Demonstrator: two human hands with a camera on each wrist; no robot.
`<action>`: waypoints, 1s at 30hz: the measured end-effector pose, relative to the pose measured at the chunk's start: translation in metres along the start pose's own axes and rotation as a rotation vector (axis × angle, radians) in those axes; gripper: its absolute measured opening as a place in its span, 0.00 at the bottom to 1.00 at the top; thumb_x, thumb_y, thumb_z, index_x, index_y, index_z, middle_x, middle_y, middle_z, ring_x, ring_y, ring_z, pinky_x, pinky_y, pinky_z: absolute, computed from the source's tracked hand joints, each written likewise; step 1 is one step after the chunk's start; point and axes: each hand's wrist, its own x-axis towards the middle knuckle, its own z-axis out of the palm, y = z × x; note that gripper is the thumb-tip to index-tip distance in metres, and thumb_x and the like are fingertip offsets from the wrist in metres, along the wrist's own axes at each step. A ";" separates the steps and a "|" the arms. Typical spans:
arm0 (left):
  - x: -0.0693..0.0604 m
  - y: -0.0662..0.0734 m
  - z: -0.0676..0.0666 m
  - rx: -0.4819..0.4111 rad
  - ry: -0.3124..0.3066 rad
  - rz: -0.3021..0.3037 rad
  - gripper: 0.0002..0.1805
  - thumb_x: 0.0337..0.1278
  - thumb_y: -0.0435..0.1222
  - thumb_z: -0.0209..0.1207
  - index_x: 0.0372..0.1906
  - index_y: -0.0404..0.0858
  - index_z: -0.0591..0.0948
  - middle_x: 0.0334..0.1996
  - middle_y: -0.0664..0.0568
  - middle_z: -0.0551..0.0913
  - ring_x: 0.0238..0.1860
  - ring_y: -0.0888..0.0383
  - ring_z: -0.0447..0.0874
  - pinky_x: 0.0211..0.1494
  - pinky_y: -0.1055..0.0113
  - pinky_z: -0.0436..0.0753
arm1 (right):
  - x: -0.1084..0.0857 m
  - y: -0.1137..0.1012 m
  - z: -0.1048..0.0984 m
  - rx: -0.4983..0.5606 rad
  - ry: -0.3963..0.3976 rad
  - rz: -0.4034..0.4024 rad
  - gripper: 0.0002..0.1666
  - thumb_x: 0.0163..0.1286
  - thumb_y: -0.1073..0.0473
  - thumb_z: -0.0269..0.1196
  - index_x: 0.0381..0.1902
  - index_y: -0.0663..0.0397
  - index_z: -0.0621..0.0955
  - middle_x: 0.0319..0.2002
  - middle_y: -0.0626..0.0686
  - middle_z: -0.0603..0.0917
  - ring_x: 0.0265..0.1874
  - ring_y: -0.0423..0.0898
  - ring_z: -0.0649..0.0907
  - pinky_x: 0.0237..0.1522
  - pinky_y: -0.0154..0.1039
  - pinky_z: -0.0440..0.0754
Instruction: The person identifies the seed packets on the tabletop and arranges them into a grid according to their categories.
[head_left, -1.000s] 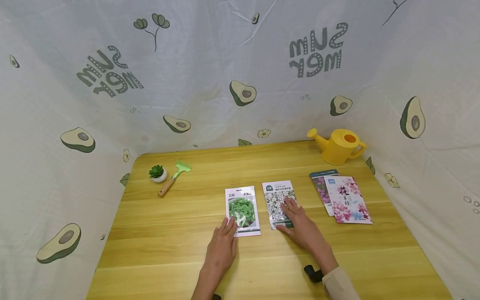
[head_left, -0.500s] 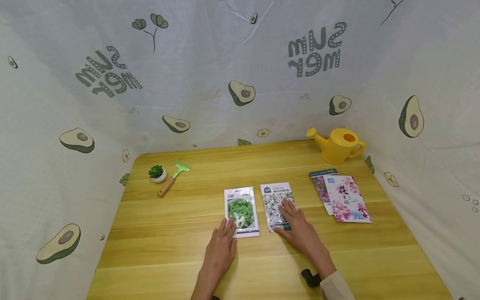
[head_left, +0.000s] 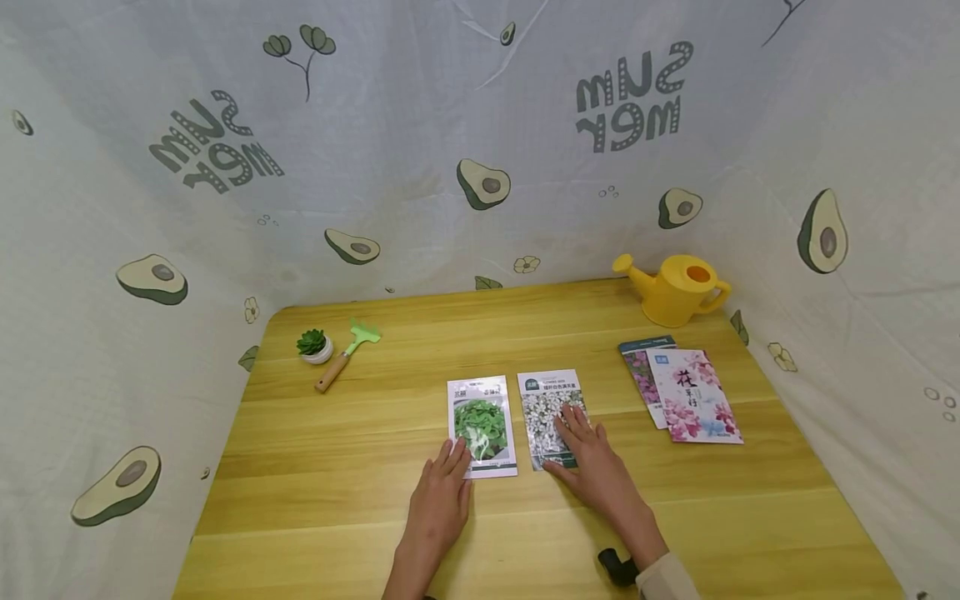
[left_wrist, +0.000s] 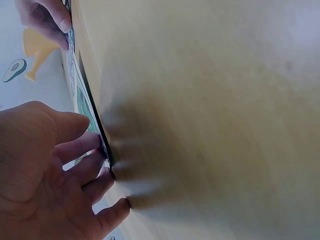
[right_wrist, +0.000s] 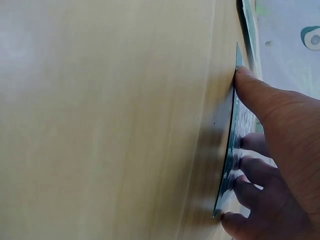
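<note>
My left hand (head_left: pixel 437 506) rests its fingertips on the lower left corner of a seed packet with green leaves (head_left: pixel 482 408). That packet lies flat on the wooden table. Beside it, to the right, lies a seed packet with white flowers (head_left: pixel 542 417). On its lower right part my right hand (head_left: pixel 600 472) presses with spread fingers, the thumb at the bottom edge. A narrow gap separates the two packets. From low down, the right wrist view has the right hand's thumb (right_wrist: pixel 252 87) and fingertips touching the white-flower packet (right_wrist: pixel 232 145).
Two more seed packets overlap at the right: a pink-blossom one (head_left: pixel 697 398) on top of a purple-flower one (head_left: pixel 639 367). Behind them stands a yellow watering can (head_left: pixel 670 296). A small potted succulent (head_left: pixel 315 347) and a green hand rake (head_left: pixel 348 354) are at the far left.
My right hand has slid the white-flower packet slightly left and toward me, nearer the green-leaf packet. The left hand has stayed almost where it was.
</note>
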 end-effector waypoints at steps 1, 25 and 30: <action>-0.001 0.000 0.000 0.002 -0.001 0.001 0.23 0.74 0.31 0.63 0.70 0.30 0.82 0.75 0.42 0.77 0.77 0.40 0.73 0.74 0.37 0.77 | 0.000 0.000 0.000 0.000 0.002 0.001 0.47 0.69 0.49 0.77 0.76 0.69 0.73 0.81 0.69 0.65 0.81 0.69 0.64 0.76 0.76 0.61; -0.012 0.003 0.000 -0.015 -0.019 -0.040 0.24 0.73 0.31 0.64 0.70 0.30 0.81 0.76 0.42 0.77 0.78 0.39 0.72 0.74 0.35 0.76 | -0.010 -0.010 0.005 -0.016 0.035 -0.022 0.47 0.67 0.49 0.78 0.74 0.70 0.75 0.79 0.69 0.67 0.79 0.70 0.66 0.76 0.76 0.62; -0.012 0.003 0.003 0.001 -0.023 -0.044 0.25 0.74 0.33 0.64 0.71 0.30 0.80 0.76 0.41 0.76 0.79 0.40 0.71 0.74 0.35 0.76 | -0.010 -0.010 0.005 -0.024 0.051 -0.031 0.46 0.66 0.48 0.78 0.73 0.70 0.77 0.79 0.70 0.68 0.79 0.70 0.67 0.77 0.76 0.60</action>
